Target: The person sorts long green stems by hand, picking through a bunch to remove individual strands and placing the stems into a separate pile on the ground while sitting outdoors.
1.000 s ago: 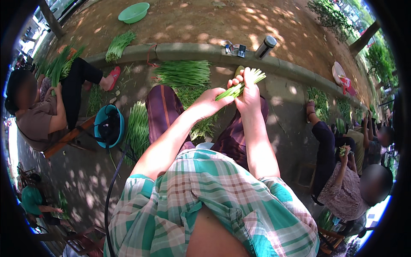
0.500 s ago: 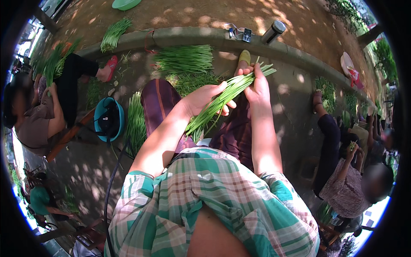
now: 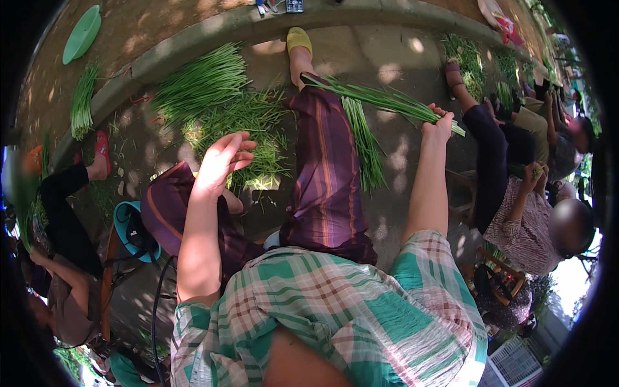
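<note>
From my remote seat, the biggest thing in the way is the wearer's own legs in purple striped trousers (image 3: 325,168), left of the right hand (image 3: 438,122), one stretched forward. A seated co-worker (image 3: 521,229) crowds the space behind and right of that hand, a dark-trousered leg (image 3: 485,155) near it; another person (image 3: 71,290) sits left of and behind the left hand (image 3: 225,161). Ahead of the left hand lies a thick pile of greens (image 3: 203,80), then a loose scatter (image 3: 258,132) close by, and behind it to the left a blue tub (image 3: 121,222). A smaller bunch (image 3: 366,148) lies on the ground left of the right hand, beside the trouser leg. For edges, I have the stone kerb (image 3: 374,14) curving across ahead of both hands, with bare pavement (image 3: 387,51) between it and the right hand. As for the grip, the right hand is curled firmly around a bunch of green stalks (image 3: 383,98), pale ends poking out to its right, tips reaching left to the trouser hem; the left hand holds nothing, its fingers loosely bent and slightly apart.
</note>
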Tool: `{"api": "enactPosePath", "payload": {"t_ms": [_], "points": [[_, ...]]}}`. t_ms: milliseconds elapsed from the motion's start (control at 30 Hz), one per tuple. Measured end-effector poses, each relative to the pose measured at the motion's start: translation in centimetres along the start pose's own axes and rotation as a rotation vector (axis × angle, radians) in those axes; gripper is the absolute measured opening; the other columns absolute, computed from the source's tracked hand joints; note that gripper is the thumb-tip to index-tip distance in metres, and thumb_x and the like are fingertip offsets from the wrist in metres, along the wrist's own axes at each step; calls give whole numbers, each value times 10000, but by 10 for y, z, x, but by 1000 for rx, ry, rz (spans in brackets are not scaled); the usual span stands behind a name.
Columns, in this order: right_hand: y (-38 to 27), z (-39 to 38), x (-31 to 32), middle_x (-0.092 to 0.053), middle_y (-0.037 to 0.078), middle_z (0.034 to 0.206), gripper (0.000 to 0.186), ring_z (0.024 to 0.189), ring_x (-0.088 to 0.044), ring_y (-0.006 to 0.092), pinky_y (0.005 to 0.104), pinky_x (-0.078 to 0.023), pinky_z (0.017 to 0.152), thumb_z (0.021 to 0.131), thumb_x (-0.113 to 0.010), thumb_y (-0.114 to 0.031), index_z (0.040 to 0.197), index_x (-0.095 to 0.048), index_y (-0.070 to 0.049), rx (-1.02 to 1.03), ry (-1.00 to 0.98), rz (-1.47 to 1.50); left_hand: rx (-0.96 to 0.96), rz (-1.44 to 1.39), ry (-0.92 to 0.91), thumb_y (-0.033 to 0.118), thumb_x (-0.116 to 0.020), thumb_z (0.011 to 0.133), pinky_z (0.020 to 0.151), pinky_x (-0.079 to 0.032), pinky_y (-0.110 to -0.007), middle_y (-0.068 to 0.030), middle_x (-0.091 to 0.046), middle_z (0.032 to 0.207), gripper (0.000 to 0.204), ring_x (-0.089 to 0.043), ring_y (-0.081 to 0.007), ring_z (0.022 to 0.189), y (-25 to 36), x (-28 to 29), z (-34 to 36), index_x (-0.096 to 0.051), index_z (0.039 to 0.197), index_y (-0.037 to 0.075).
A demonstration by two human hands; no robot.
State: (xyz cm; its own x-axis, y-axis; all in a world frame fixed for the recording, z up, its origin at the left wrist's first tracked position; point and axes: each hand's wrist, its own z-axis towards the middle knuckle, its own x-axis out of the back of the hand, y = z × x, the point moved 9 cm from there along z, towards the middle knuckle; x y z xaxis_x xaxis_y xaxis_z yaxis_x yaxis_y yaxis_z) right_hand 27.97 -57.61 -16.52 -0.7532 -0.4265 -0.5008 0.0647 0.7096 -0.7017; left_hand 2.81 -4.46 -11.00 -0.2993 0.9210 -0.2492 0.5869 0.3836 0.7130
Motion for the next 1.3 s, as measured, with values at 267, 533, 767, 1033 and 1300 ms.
{"api": "enactPosePath", "payload": {"t_ms": [267,533,767,1033,1300], "points": [[-16,48,56,-495,55,609,362,577,-495,203,438,-533,715,1011,-422,-379,807,-468,-83,15,107,39,105,68,53,314,-545,977,817,-517,-284,-76,-646,1073,394,-619,-121,853,-17,-9,25,-542,1244,23],[-32,60,48,-468,14,605,300,554,-473,162,389,-515,683,993,-484,-355,865,-482,-84,-66,-96,73,180,116,73,316,-576,962,806,-525,-286,-67,-656,1055,395,-625,-108,838,-39,-8,44,-552,1241,38],[-52,58,49,-410,-20,629,298,557,-428,118,315,-494,636,984,-508,-354,863,-478,-84,-122,-178,93,221,146,85,306,-573,965,784,-545,-277,-66,-651,1063,377,-633,-109,838,-53,-3,51,-554,1239,47],[-63,46,69,-451,-17,666,265,568,-462,110,301,-496,600,956,-583,-328,885,-504,-86,-94,-113,-333,215,162,74,295,-586,959,775,-546,-264,-70,-656,1054,366,-636,-106,832,-56,-6,54,-561,1230,49],[4,34,121,-590,80,609,359,560,-628,183,359,-501,531,894,-636,-386,863,-573,-34,-22,-338,-1890,209,207,58,255,-599,953,782,-532,-247,-56,-656,1042,358,-625,-101,833,-58,-15,58,-560,1235,37]]}}
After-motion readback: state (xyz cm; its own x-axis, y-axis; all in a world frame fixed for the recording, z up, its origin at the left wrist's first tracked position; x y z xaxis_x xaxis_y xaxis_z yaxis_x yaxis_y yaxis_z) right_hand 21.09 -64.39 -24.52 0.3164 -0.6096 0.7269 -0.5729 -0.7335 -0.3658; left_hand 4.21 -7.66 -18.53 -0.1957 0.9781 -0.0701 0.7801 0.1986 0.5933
